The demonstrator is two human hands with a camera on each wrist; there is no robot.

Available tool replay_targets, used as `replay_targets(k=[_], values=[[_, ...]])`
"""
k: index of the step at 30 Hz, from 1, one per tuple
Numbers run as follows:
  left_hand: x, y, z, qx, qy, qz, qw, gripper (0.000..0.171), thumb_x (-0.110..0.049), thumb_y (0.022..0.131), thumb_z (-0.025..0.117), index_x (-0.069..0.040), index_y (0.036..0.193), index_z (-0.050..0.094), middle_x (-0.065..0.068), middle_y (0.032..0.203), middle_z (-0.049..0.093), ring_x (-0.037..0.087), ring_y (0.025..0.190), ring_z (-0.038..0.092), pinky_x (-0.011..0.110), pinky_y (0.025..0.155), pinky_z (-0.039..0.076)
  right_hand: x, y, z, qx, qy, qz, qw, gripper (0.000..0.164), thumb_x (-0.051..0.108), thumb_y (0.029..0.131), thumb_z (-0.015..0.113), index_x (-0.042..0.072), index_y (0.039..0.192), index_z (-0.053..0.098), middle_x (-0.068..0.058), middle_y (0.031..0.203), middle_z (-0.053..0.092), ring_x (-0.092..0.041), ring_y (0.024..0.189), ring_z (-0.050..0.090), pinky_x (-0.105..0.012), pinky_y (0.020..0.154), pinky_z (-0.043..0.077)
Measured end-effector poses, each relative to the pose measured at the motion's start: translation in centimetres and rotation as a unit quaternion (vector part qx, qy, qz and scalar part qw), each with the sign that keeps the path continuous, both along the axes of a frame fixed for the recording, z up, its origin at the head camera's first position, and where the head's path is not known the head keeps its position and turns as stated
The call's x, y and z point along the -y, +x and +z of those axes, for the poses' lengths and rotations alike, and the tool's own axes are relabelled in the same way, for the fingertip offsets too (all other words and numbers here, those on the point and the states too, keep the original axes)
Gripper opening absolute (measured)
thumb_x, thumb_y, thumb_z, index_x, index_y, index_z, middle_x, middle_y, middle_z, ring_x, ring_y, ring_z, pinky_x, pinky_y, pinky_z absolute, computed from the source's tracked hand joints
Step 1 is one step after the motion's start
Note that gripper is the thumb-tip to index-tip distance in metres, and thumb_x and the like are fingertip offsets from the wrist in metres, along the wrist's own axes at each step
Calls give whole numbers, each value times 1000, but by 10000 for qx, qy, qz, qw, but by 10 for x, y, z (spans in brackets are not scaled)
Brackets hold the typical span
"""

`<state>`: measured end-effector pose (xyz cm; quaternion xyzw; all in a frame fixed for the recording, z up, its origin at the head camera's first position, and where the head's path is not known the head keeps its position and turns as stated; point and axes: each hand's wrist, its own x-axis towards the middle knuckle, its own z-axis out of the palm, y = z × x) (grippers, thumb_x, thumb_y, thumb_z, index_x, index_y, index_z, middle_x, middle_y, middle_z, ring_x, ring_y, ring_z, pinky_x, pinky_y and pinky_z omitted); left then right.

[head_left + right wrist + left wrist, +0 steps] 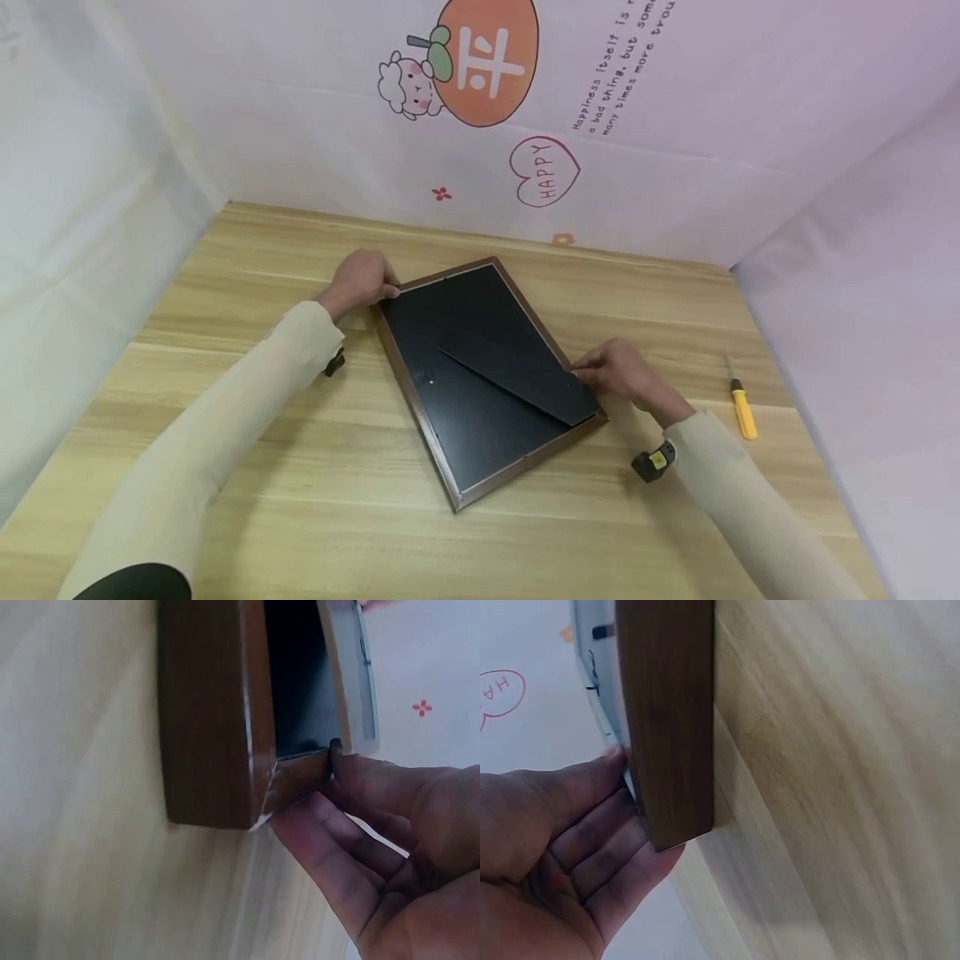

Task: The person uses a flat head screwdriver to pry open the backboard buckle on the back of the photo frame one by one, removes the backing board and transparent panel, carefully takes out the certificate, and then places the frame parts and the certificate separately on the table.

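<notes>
A picture frame (412,392) with a brown border lies back side up on the wooden table, turned at an angle. Its black backing (465,442) carries a black easel leg (517,375) that slants toward the lower right corner. My left hand (360,279) pinches the upper left corner, thumb on the back edge; the left wrist view shows its fingers (630,877) under the brown border. At the right edge, near the lower right corner, my right hand (618,371) grips the border between thumb and fingers. The right wrist view shows the worn corner (259,817) close by those fingers.
A screwdriver (742,412) with a yellow handle lies at the table's right side, beyond my right hand. White printed cloth (300,150) stands behind the table (315,517), with plain white sheets at both sides.
</notes>
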<state>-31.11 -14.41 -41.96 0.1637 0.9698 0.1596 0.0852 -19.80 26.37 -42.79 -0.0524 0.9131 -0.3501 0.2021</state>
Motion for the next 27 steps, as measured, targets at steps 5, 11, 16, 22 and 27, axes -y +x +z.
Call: replay_targets(k=[5, 11, 16, 22, 27], values=[[6, 8, -2, 28, 57, -100, 9999, 16, -17, 91, 70, -7, 101, 78, 11, 106, 75, 30, 101, 69, 45, 92, 54, -7, -12, 0, -32, 40, 160, 9999, 20, 4, 94, 64, -4, 110, 73, -19, 99, 75, -16, 77, 71, -35, 69, 62], [13, 16, -3, 284, 268, 60, 9992, 17, -16, 88, 72, -5, 100, 77, 12, 106, 75, 31, 103, 67, 46, 96, 52, -13, -26, -2, -221, 151, 406, 9988, 20, 1, 92, 63, -3, 109, 73, -19, 103, 74, -16, 78, 71, -32, 67, 61], [15, 24, 0, 610, 290, 116, 9977, 17, -17, 88, 72, -4, 100, 76, 12, 106, 74, 30, 102, 65, 47, 98, 51, -17, -37, -4, -264, 233, 548, 9979, 21, 1, 92, 62, -2, 110, 73, -19, 104, 74, -15, 76, 70, -29, 65, 59], [19, 30, 3, 912, 409, 57, 9950, 13, -16, 86, 74, -4, 92, 74, 10, 98, 73, 23, 88, 64, 44, 92, 53, -19, -48, -4, -308, 368, 533, 9974, 21, 3, 94, 62, 1, 111, 74, -18, 105, 74, -13, 76, 67, -26, 66, 56], [23, 32, 6, 1283, 379, -97, 9910, 11, -15, 88, 73, -5, 86, 69, 5, 75, 70, 14, 60, 62, 41, 86, 53, -14, -55, -3, -324, 417, 480, 9974, 20, 6, 94, 63, 3, 110, 75, -16, 106, 74, -12, 76, 66, -24, 64, 54]])
